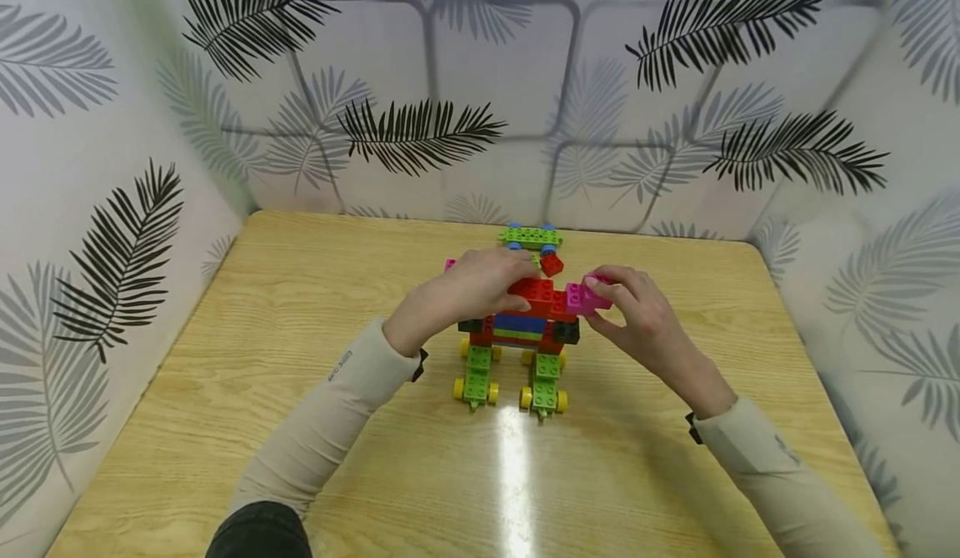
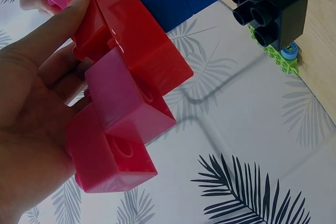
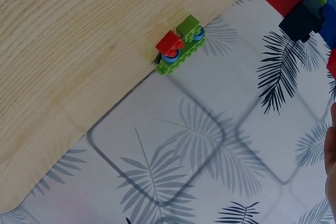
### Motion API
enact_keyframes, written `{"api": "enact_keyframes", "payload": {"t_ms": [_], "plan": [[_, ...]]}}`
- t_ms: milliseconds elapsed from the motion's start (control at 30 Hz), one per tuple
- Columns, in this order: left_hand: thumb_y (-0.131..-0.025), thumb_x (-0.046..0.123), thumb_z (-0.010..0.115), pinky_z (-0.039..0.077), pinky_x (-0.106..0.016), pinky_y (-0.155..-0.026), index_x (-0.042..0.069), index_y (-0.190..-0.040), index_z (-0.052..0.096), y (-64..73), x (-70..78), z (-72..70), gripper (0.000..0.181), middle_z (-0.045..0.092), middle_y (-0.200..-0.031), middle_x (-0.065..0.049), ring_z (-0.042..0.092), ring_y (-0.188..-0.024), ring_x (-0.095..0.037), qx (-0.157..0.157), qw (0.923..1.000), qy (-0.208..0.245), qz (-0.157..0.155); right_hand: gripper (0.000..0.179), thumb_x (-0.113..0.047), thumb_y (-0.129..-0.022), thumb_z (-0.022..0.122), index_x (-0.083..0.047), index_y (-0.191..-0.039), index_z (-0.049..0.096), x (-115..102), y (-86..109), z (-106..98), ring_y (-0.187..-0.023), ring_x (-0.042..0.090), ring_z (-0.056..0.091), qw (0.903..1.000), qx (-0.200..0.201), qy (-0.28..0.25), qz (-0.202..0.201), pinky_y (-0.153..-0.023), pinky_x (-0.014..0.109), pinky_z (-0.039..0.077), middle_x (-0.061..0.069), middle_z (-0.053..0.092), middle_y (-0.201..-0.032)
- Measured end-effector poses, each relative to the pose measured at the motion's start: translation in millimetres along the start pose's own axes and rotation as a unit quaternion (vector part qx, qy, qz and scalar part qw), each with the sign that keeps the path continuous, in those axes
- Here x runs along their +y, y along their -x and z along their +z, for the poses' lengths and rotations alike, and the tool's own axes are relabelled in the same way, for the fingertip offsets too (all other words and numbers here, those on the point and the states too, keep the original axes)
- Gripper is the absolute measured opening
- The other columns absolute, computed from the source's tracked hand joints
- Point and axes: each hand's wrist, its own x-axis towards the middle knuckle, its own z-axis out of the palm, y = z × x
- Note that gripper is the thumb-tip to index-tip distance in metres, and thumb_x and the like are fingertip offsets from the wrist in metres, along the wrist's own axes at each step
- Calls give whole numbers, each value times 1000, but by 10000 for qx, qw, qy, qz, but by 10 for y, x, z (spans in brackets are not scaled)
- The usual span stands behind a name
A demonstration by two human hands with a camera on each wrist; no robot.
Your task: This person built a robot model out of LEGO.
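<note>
A tall figure of toy building bricks stands on the table, its lower end on two green wheeled bases [image 1: 477, 383] with yellow wheels. Blue bricks [image 1: 520, 323] and black studded bricks [image 1: 566, 332] form its middle, with red bricks [image 1: 537, 294] along the top. From the left, my left hand [image 1: 483, 284] grips the red top row, its thumb on the near side. Two stepped pink bricks [image 2: 123, 93] jut from the row's left end, under that palm. At the right end, my right hand [image 1: 641, 314] pinches a pink brick [image 1: 575, 298] between thumb and fingers.
Behind the figure, near the table's back edge, lies a green wheeled base [image 1: 531, 237] with blue wheels. A loose red brick [image 1: 552, 265] and a green brick [image 3: 188, 28] are beside it. Leaf-patterned walls [image 1: 495, 57] enclose the wooden table [image 1: 322, 291].
</note>
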Motion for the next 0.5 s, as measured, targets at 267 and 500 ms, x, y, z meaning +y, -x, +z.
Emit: {"api": "enact_keyframes", "payload": {"t_ms": [267,500], "plan": [[-89,30,70,52,-36,-82,12,-124,64,-3,-2,10,40,62,-113,-3,58,-101,-20,65,10000,-29,52,67,7,-54,90,3,-115,62,4,2,-4,-96,35,57,10000,11,-27,-31,-78,48,51,22,60,-112],[-90,30,69,51,-35,-83,12,-125,63,8,5,-6,41,62,-114,-3,58,-102,-20,-7,10000,-91,10,66,9,-55,89,2,-113,58,-26,-2,31,-98,33,56,9999,28,-3,131,-79,43,50,20,59,-113]]}}
